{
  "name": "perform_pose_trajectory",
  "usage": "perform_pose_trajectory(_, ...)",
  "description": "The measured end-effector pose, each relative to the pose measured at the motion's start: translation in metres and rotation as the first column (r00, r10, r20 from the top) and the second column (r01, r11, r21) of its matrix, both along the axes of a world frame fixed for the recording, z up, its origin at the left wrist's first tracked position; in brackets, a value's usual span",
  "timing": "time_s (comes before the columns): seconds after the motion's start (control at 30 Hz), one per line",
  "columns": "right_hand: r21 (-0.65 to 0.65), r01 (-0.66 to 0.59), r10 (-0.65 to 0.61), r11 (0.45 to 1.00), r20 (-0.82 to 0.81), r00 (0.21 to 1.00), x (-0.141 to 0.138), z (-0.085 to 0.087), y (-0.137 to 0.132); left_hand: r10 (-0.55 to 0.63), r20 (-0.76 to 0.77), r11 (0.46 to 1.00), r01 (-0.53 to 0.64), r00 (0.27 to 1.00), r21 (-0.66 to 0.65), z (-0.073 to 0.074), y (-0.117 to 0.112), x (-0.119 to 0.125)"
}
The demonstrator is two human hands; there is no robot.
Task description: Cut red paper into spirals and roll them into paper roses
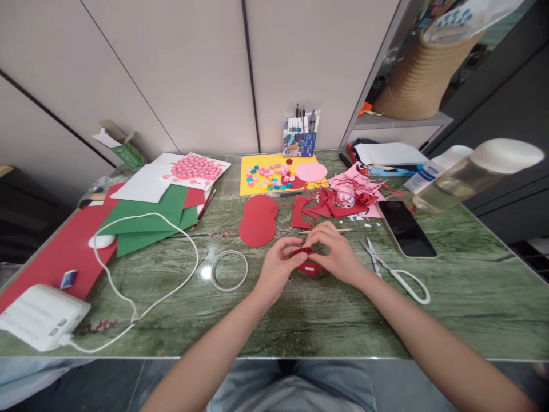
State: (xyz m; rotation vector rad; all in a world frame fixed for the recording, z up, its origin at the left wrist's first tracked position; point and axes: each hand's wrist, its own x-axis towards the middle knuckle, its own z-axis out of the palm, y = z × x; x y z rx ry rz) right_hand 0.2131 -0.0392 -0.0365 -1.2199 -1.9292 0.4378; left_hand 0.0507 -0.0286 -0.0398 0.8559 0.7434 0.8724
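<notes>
Between my two hands is a small piece of red paper [309, 268], curled at the top, with a short white strip on its lower part. The fingers of my left hand [278, 264] pinch it from the left. My right hand [333, 252] grips its upper right side with thumb and fingers. Just behind my hands a thin wooden stick [345, 230] lies on the table. Two overlapping red paper circles [258, 222] rest up and to the left. White-handled scissors [398, 273] lie partly spread to the right of my right hand.
A roll of tape [229, 270] sits left of my hands. Red scraps [302, 213] and pink scraps [351, 186] lie behind, beside a yellow sheet [246, 186] bearing small paper rolls. A phone [406, 229] and a tall bottle [472, 177] stand right; a white cable [195, 252] loops left.
</notes>
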Motion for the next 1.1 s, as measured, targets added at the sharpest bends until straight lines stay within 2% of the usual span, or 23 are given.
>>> perform_pose_trajectory(0.27, -0.044, -0.013, 0.013, 0.999, 0.008, 1.000, -0.0001, 0.0043, -0.0008, -0.022, -0.008, 1.000, 0.022, 1.000, 0.001, -0.0011, -0.0006, -0.0006)
perform_pose_trajectory(0.7, 0.003, -0.065, 0.065, 0.998, 0.029, 0.997, 0.0038, 0.0049, 0.0004, 0.028, -0.064, 0.999, -0.026, 0.998, 0.021, 0.0011, 0.0034, -0.0032)
perform_pose_trajectory(0.9, -0.016, -0.118, 0.119, 0.993, 0.047, 0.992, 0.0031, 0.0012, 0.0006, 0.015, -0.099, 0.999, -0.010, 0.995, 0.044, 0.0045, 0.0041, -0.0042)
perform_pose_trajectory(1.1, 0.011, -0.123, 0.122, 0.992, 0.056, 0.991, 0.0012, -0.0032, 0.0006, 0.014, -0.157, 0.998, -0.004, 0.988, 0.064, 0.0051, 0.0056, -0.0040)
